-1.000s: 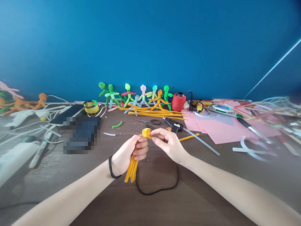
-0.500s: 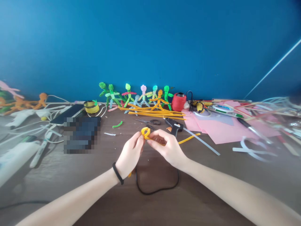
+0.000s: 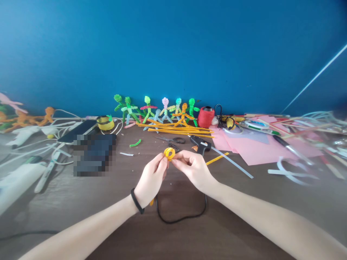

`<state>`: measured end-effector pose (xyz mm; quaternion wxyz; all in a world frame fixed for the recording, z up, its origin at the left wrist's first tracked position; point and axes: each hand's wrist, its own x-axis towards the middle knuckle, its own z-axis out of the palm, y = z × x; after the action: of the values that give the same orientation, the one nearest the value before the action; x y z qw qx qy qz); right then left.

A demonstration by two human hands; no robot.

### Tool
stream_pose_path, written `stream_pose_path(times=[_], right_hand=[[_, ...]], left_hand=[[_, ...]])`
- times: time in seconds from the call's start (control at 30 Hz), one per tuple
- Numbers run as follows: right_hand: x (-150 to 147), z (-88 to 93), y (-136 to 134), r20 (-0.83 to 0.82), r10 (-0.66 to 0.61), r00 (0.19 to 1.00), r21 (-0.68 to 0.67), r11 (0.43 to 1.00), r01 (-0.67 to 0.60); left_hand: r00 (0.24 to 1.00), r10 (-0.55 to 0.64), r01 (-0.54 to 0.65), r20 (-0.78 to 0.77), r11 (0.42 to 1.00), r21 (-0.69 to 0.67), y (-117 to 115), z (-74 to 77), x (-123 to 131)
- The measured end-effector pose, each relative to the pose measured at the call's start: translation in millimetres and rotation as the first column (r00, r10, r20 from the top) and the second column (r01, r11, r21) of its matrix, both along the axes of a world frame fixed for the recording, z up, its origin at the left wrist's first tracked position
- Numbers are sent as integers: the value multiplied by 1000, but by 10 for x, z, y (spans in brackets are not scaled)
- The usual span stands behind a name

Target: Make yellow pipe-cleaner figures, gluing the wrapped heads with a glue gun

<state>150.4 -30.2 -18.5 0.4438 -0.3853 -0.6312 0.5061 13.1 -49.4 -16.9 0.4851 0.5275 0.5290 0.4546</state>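
A yellow-orange pipe cleaner [image 3: 169, 154], curled into a small ring, is pinched between both hands above the table. My left hand [image 3: 152, 176] grips the ring's left side between thumb and fingers. From the right, my right hand [image 3: 193, 169] pinches its other side with the fingertips. Loose yellow ends show below my left wrist and to the right of my right hand. Just beyond the ring lie black scissors [image 3: 173, 140] and a black glue gun [image 3: 200, 145] with a translucent glue stick in it.
Several orange pipe cleaners [image 3: 179, 128] lie in front of a row of pipe-cleaner figures [image 3: 148, 110] at the blue wall. A red thread spool [image 3: 206, 117] and pink paper [image 3: 257, 153] are on the right. Phones [image 3: 101, 151] and white cables lie left. A black cord [image 3: 180, 220] loops nearer me.
The ring has shifted slightly right and down and turned, and now looks fuller, with more wraps visible. My hands have moved slightly with it.
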Motion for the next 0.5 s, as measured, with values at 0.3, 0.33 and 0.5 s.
stream_pose_path(times=[0.3, 0.33, 0.5], right_hand=[[18, -27, 50, -85, -30, 996, -55, 998, 25], [22, -32, 55, -87, -23, 996, -44, 999, 19], [31, -32, 71, -111, 5, 994, -16, 1000, -6]], left_hand=[[905, -135, 203, 403, 970, -132, -26, 109, -4], [891, -144, 223, 430, 965, -138, -24, 109, -8], [813, -181, 337, 553, 921, -195, 2, 121, -18]])
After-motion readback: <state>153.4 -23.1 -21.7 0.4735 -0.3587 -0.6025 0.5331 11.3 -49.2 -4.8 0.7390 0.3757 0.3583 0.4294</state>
